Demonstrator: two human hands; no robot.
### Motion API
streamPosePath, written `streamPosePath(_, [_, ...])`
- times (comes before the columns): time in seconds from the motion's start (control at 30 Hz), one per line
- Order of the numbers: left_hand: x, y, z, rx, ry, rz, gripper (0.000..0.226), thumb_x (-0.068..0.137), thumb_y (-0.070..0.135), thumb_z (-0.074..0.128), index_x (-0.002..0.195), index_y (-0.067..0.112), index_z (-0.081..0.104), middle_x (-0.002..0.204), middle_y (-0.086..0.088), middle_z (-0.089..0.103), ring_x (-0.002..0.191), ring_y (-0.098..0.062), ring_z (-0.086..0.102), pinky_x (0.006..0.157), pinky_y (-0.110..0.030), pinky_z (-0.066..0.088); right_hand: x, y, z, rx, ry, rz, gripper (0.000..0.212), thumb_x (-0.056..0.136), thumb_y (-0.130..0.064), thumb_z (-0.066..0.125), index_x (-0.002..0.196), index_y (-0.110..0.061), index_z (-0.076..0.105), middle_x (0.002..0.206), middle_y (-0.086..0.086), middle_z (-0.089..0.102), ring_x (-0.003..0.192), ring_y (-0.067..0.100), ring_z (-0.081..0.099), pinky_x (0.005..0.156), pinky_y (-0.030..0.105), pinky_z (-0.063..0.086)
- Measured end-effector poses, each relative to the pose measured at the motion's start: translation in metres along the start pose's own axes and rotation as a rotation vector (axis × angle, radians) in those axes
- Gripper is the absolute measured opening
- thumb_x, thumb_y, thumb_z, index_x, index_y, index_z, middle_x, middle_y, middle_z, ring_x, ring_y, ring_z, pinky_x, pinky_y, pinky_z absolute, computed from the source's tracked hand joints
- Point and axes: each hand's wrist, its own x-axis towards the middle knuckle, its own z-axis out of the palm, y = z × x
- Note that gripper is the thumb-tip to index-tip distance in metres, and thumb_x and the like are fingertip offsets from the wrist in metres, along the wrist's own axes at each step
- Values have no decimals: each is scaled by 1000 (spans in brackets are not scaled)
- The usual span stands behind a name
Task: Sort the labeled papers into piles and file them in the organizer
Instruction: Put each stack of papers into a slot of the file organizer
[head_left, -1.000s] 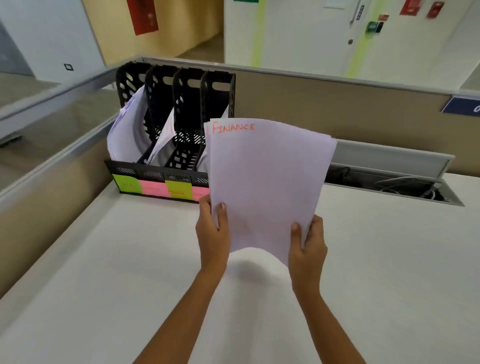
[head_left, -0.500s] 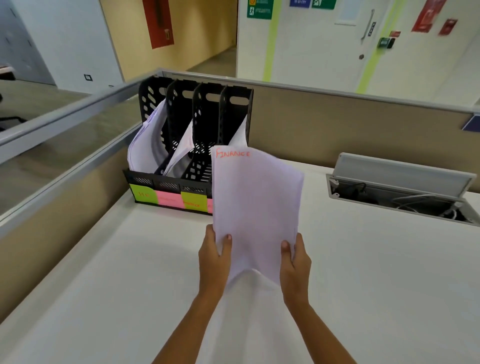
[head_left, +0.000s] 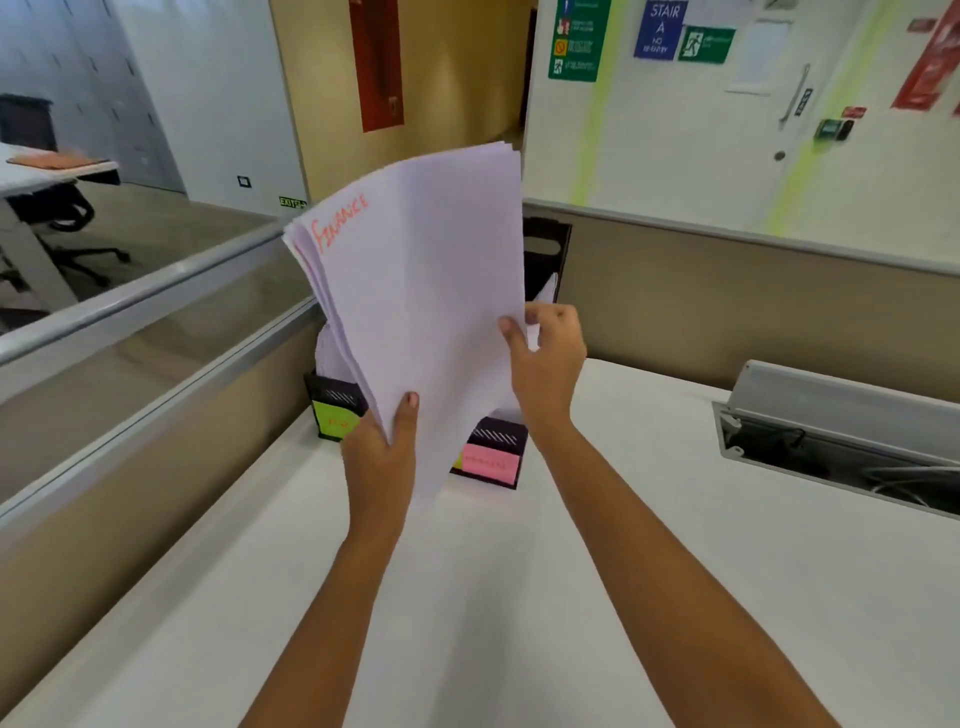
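Where the papers are, head view: the FINANCE papers (head_left: 426, 312) are raised in front of the organizer (head_left: 545, 244), leaning leftward and hiding most of its slots; the orange word sits at the top left corner.
Left hand: the left hand (head_left: 382, 452) grips the stack's lower edge, thumb on the front face, fingers behind and out of sight.
Right hand: the right hand (head_left: 550, 358) pinches the right edge about midway up, thumb on the front, fingers curled behind.
Organizer: black, standing on the white desk (head_left: 467, 597) by the partition; a green label (head_left: 337, 423) and a pink label (head_left: 491, 462) show on its base either side of the stack.
Handling: judged light, thin and floppy. The sheets fan apart along the left edge, so they may slide on each other or buckle if pushed by one corner.
Where to hold: likely both side edges, sheets squared first, bottom edge leading down into a slot.
Which slot: cannot tell, since the label writing is too blurred.
Aside: an open cable tray (head_left: 831, 441) lies to the right, well apart.
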Motion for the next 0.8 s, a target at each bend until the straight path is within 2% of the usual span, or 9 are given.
streamPosePath(0.2, [38, 3, 25, 149, 17, 199, 37, 93, 39, 51, 59, 26, 42, 52, 8, 44, 44, -5, 45, 42, -12, 33, 66, -20, 43, 117, -84, 44, 9, 88, -2, 60, 94, 0, 67, 90, 14, 69, 72, 23, 68, 57, 2, 43])
streamPosePath(0.27, [48, 5, 30, 165, 52, 272, 38, 96, 29, 52, 59, 28, 43, 51, 13, 39, 46, 0, 46, 43, -11, 32, 76, -25, 50, 168, -103, 47, 9, 89, -1, 60, 94, 1, 67, 88, 14, 71, 71, 17, 70, 57, 2, 45])
streamPosePath(0.33, [63, 3, 37, 132, 89, 278, 39, 97, 27, 51, 62, 8, 53, 53, 14, 37, 47, 2, 46, 46, -16, 35, 91, -30, 62, 203, -99, 25, 8, 89, -1, 60, 93, 0, 67, 85, 10, 72, 65, 3, 68, 57, 1, 45])
streamPosePath(0.4, [73, -3, 44, 99, 123, 244, 47, 96, 34, 49, 63, 0, 50, 50, 2, 42, 44, -10, 44, 47, -28, 40, 105, -32, 73, 237, -121, 4, 7, 88, -1, 61, 91, -4, 66, 81, 6, 71, 63, -2, 67, 62, 5, 50])
streamPosePath(0.5, [80, -9, 54, 29, 116, 171, 46, 95, 39, 47, 64, 6, 50, 64, -23, 58, 55, -32, 54, 50, -44, 47, 120, -32, 85, 220, -152, -23, 15, 87, 1, 61, 80, -12, 63, 79, 8, 71, 72, 15, 72, 74, 24, 59])
streamPosePath(0.57, [84, -16, 61, 61, 96, 169, 50, 96, 37, 47, 66, -2, 50, 65, -26, 56, 57, -37, 53, 51, -43, 46, 127, -25, 89, 139, -150, -24, 12, 87, 3, 58, 86, -5, 66, 82, 11, 71, 73, 20, 71, 73, 19, 57])
streamPosePath(0.63, [87, -23, 70, 99, 56, 179, 51, 97, 37, 45, 73, -7, 52, 64, -26, 53, 56, -37, 52, 52, -40, 44, 130, -18, 85, 47, -131, -39, 11, 86, 5, 56, 87, 1, 67, 82, 13, 72, 71, 20, 68, 63, 1, 46])
streamPosePath(0.73, [91, -29, 80, 122, -1, 205, 55, 97, 41, 39, 93, -11, 58, 54, -11, 47, 48, -14, 48, 46, -18, 39, 138, -12, 82, 47, -162, -19, 9, 83, 5, 61, 90, 5, 66, 88, 14, 72, 72, 18, 66, 53, -5, 37])
streamPosePath(0.8, [95, -33, 85, 169, -7, 245, 45, 100, 26, 42, 104, -17, 54, 50, 4, 35, 54, -3, 49, 50, -9, 38, 138, -13, 80, 69, -197, -1, 27, 82, -4, 63, 108, 1, 62, 96, 8, 70, 76, 13, 66, 53, -4, 38])
